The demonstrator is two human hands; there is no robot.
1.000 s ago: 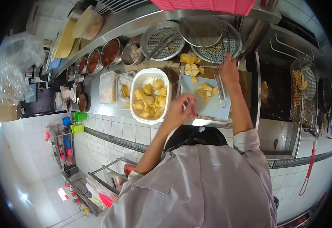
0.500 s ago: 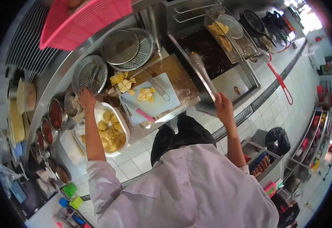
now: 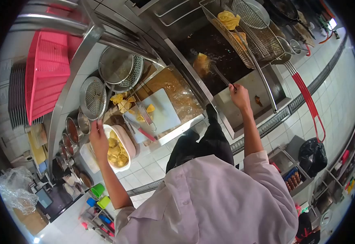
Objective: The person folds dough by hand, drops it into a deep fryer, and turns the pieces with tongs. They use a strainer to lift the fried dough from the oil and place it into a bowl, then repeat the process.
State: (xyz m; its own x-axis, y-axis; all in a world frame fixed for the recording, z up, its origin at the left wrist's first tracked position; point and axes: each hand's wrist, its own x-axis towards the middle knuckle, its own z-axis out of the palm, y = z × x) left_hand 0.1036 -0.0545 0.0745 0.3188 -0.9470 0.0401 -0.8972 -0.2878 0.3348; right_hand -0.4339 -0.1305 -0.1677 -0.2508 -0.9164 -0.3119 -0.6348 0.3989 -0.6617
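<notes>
While the person's white shirt (image 3: 210,199) fills the near edge at six o'clock, the two arms spread outward. The left hand (image 3: 97,140), at nine o'clock, rests on the rim of the white tub (image 3: 122,160) of yellow dough pieces (image 3: 115,151); its fingers look loosely curled on the rim, though whether they grip anything cannot be told at this size. Beyond it, near the centre, a cutting board (image 3: 163,112) carries a few yellow pieces, with more heaped just beside it at eleven o'clock (image 3: 121,102) under the round metal strainers (image 3: 94,97). The right hand (image 3: 239,95), at one o'clock, is closed around the handle end of a pair of tongs (image 3: 220,77), whose tips touch one piece (image 3: 201,63) floating in the dark oil of the fryer (image 3: 214,49). Farther still, at twelve to one o'clock, a wire basket (image 3: 250,34) holds fried pieces (image 3: 229,18) above the oil. By this evidence, the frying appears partway through: some pieces are cooked and draining, one is in the oil, and the tub and board are far from emptied.
</notes>
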